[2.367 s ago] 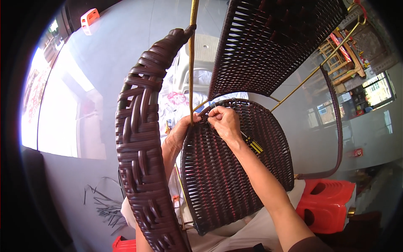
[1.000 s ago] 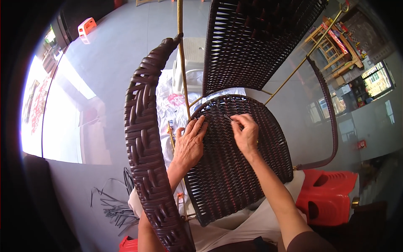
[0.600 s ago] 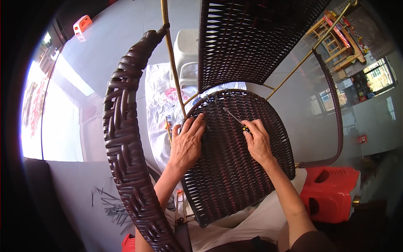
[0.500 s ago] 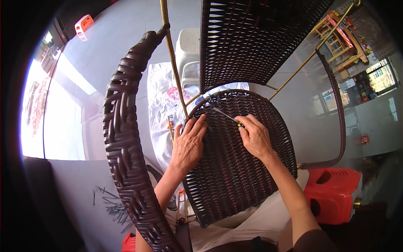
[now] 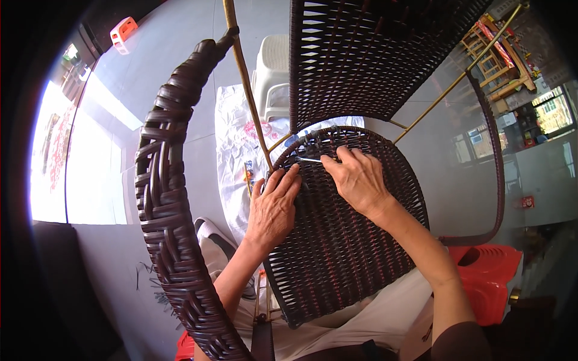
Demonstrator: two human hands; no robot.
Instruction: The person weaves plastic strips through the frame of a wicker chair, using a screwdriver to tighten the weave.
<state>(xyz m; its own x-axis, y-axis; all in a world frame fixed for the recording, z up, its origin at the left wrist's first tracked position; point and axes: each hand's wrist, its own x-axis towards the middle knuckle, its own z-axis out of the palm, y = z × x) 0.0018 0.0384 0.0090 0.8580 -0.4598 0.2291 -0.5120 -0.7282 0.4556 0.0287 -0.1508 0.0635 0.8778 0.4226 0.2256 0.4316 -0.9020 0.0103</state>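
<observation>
A dark brown woven chair seat (image 5: 343, 240) lies before me, tilted across my lap. My right hand (image 5: 360, 180) is closed round a screwdriver (image 5: 310, 159); only its thin metal shaft shows now, the handle being covered by my fingers. The shaft points left, its tip at the weave near the seat's far left edge. Flat on the left rim of the seat rests my left hand (image 5: 274, 207), fingers stretched out just below the tip. Beyond the seat rises the woven chair back (image 5: 349, 66), joined to it by a gold-coloured metal frame (image 5: 248, 90).
A thick wrapped armrest (image 5: 162, 180) curves down my left side; another armrest (image 5: 498, 168) bends at the right. Behind the seat are a white sheet (image 5: 232, 144) and a white stool (image 5: 274, 66). A red stool (image 5: 481, 277) stands at right. Dark strips (image 5: 159, 283) litter the floor.
My right hand has moved left and slightly away from me, bringing the screwdriver's tip closer to the left rim and hiding its handle. My left hand stays in about the same place.
</observation>
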